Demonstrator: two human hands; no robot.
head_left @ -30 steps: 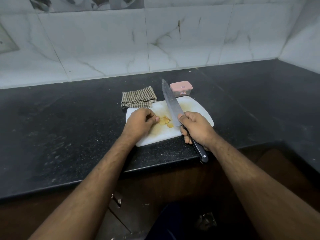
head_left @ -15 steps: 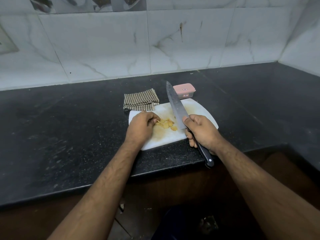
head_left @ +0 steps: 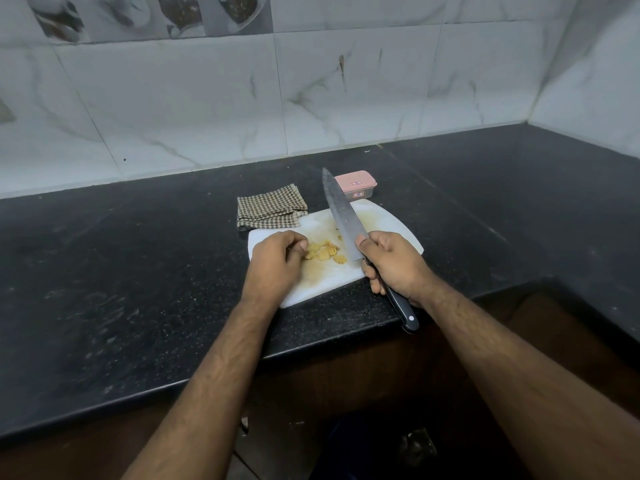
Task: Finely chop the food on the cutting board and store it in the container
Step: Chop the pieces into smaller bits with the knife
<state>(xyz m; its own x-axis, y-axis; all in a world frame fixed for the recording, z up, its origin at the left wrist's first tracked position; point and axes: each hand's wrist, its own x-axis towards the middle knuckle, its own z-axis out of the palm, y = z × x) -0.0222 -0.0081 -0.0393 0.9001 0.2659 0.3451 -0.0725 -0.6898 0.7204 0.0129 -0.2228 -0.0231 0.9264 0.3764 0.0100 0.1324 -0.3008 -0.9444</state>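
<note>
The right hand [head_left: 391, 263] grips the knife [head_left: 346, 221], its palm hiding the middle of the black handle. The left hand [head_left: 277, 261], fingers curled, covers part of the yellow slices [head_left: 323, 252] and the near-left of the white cutting board [head_left: 384, 221] by the counter's [head_left: 138, 271] front edge. The blade hides a corner of the pink-lidded container [head_left: 356, 181] behind; a checked cloth [head_left: 270, 206] lies beside.

You stand in home kitchen: black granite tabletop [head_left: 138, 271] under your left hand [head_left: 275, 263], marble-look wall tiles [head_left: 207, 109] beyond it, white cutting board [head_left: 388, 220], checked dishcloth [head_left: 270, 207] just past your fingers.
</note>
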